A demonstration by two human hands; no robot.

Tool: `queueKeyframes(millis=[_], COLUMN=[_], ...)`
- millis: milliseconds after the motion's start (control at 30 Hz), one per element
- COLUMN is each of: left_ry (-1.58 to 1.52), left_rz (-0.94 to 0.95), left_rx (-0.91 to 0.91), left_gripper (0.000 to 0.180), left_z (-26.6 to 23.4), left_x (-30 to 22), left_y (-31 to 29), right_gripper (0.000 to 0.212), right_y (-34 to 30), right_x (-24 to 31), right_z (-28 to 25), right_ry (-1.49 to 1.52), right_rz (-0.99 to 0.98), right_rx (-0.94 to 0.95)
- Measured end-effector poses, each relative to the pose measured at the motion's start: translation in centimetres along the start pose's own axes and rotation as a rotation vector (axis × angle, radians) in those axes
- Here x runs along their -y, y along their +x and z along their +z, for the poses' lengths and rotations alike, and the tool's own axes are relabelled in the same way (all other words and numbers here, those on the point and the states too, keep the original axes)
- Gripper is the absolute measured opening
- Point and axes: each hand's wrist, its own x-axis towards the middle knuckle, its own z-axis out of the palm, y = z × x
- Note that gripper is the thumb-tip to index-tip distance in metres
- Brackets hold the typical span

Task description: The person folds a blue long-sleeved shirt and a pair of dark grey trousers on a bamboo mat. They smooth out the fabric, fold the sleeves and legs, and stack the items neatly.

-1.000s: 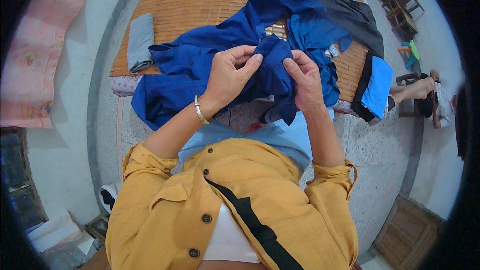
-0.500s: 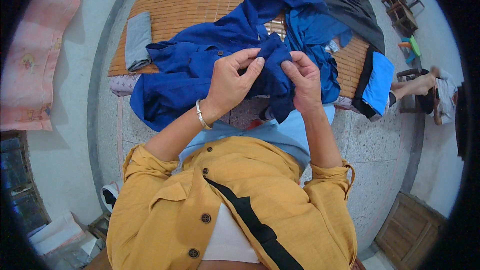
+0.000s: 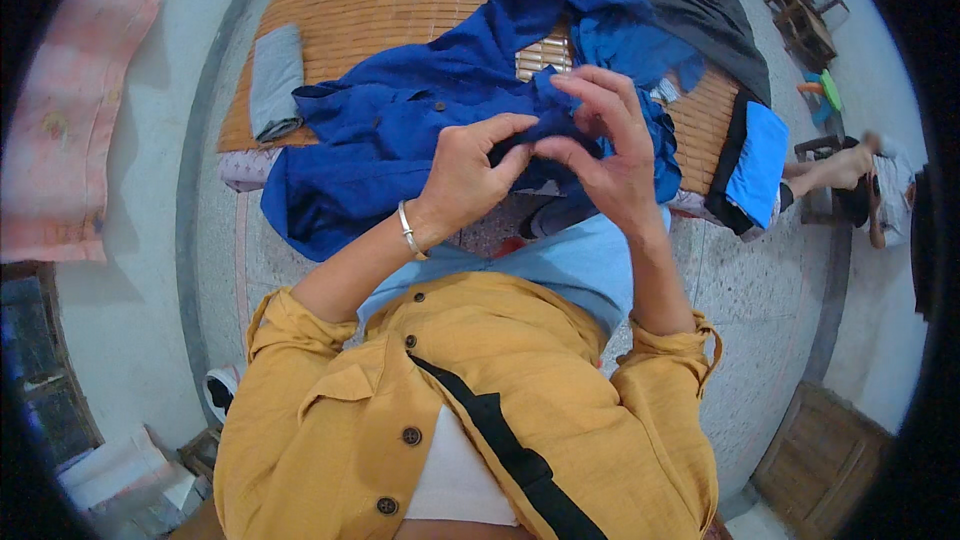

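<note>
"Two hands on that blue shirt (image 3: 400, 105)?"

"Only the left hand (image 3: 470, 165) clearly pinches a fold now. The right hand (image 3: 622, 165) pinched it half a second ago; its fingers have since spread, and I can't tell whether its thumb touches cloth."

"And the shirt?"

"Sprawled over the bamboo mat (image 3: 345, 30), upper middle of the frame. I'd judge the left alone steadies the fold."
</note>
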Motion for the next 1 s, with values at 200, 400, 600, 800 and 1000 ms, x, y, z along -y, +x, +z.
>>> queueKeyframes(millis=[200,400,600,800,1000], left_ry=[0.013,-0.034,-0.082,0.387,0.320], left_rz=[0.060,-0.067,0.009,0.283,-0.113], left_rx=[0.027,-0.018,0.013,0.017,0.116], left_gripper=[0.024,0.024,0.039,0.059,0.059], left_z=[-0.1,-1.3,-1.5,-4.6,-10.6], left_x=[-0.2,-0.1,0.0,2.2,4.5], left_y=[-0.2,0.6,1.0,-1.8,-5.3], right_gripper=[0.056,0.060,0.045,0.022,0.016], right_y=[0.5,0.9,1.6,2.9,4.4], right_x=[-1.6,-0.3,-1.0,-1.8,-4.0], right_z=[-1.8,-1.0,0.1,-3.8,-8.8], right_ry=[-0.200,-0.128,-0.206,-0.347,-0.343], right_rz=[-0.116,-0.029,-0.169,-0.195,-0.025], right_rx=[0.414,0.252,0.265,0.141,-0.275])
